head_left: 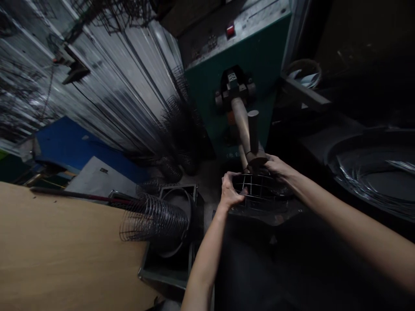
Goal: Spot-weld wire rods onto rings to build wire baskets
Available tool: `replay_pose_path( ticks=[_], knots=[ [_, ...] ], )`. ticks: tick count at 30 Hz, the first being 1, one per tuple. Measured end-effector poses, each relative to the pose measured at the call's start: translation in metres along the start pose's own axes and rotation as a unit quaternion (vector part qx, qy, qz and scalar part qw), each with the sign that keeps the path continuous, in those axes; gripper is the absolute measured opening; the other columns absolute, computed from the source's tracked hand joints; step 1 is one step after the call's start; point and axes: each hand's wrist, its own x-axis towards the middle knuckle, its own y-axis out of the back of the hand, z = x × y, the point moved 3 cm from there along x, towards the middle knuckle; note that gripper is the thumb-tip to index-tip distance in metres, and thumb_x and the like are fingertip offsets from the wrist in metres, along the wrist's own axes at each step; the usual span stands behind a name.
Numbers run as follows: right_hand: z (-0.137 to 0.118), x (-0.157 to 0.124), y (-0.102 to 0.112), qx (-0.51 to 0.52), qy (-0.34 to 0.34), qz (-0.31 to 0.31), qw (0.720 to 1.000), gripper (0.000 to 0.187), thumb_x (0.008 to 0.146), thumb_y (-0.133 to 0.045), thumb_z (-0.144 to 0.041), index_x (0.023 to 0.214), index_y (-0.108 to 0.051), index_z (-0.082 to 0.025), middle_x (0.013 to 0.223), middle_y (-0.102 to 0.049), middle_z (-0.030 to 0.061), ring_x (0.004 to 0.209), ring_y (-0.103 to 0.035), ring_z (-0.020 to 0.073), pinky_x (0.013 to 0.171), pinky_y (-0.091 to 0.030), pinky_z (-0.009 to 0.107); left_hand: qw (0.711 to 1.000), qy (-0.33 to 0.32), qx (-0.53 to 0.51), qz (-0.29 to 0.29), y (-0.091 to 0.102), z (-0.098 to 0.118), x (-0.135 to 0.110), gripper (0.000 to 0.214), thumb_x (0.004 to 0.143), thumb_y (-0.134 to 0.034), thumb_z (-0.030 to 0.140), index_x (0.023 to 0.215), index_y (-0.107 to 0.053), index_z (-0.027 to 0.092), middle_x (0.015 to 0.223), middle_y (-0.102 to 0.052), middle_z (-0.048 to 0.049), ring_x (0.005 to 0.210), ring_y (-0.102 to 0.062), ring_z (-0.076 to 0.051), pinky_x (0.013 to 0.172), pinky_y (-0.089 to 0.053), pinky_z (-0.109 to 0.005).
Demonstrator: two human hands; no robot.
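A round wire grid with crossing wires is in front of me, beneath the machine's electrode arm. My left hand is closed on the grid's left edge, the thumb lying across the wires. At the grid's far right side is my right hand, its fingers curled in by the round metal electrode tip. That tip and the dimness partly cover those fingers. The arm juts from a green machine, and a short upright cylinder stands on it.
To the left, a stack of wire rings leans out of a dark metal frame beside a wooden board. Bundled wire lies in a round holder at right. A red switch sits atop the machine.
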Motion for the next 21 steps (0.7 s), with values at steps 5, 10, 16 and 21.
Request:
replay_pose_path(
  ticks=[5,10,16,21],
  knots=[
    [-0.001,-0.001,0.002,0.057,-0.009,0.082,0.995,0.034,0.071,-0.076,-0.041,0.077,-0.053,-0.016,0.053,-0.046,-0.0043,0.040,-0.034,0.0047,0.037,-0.028,0.018,0.999,-0.019,-0.020,0.016,0.002,-0.001,0.002,0.045,0.064,-0.065,0.023,0.107,-0.051,0.020,0.094,-0.054,-0.0045,0.086,-0.055,-0.020,0.079,-0.047,-0.037],
    [-0.008,-0.013,0.011,0.083,-0.012,0.133,0.988,0.025,0.086,-0.062,-0.036,0.075,-0.047,-0.018,0.054,-0.043,-0.0052,0.039,-0.034,0.0045,0.038,-0.031,0.017,0.999,-0.027,-0.021,0.012,-0.003,-0.005,-0.001,0.047,0.064,-0.066,0.028,0.107,-0.049,0.020,0.097,-0.053,-0.0053,0.088,-0.053,-0.021,0.080,-0.046,-0.037],
    [-0.006,-0.021,0.006,0.055,-0.038,0.020,0.998,0.025,0.075,-0.073,-0.033,0.077,-0.053,-0.017,0.050,-0.042,-0.0059,0.038,-0.031,0.0046,0.035,-0.022,0.016,0.999,-0.008,-0.044,0.022,-0.004,-0.014,-0.013,0.050,0.062,-0.066,0.025,0.109,-0.048,0.020,0.101,-0.052,-0.0063,0.094,-0.053,-0.022,0.083,-0.047,-0.038],
    [-0.002,-0.012,-0.002,0.048,-0.032,0.037,0.998,0.027,0.070,-0.075,-0.030,0.074,-0.051,-0.018,0.046,-0.041,-0.0062,0.038,-0.034,0.0053,0.035,-0.023,0.015,0.997,0.021,-0.071,0.034,0.000,-0.022,-0.016,0.048,0.063,-0.065,0.027,0.107,-0.048,0.019,0.100,-0.053,-0.0060,0.092,-0.054,-0.022,0.082,-0.047,-0.037]
  ],
)
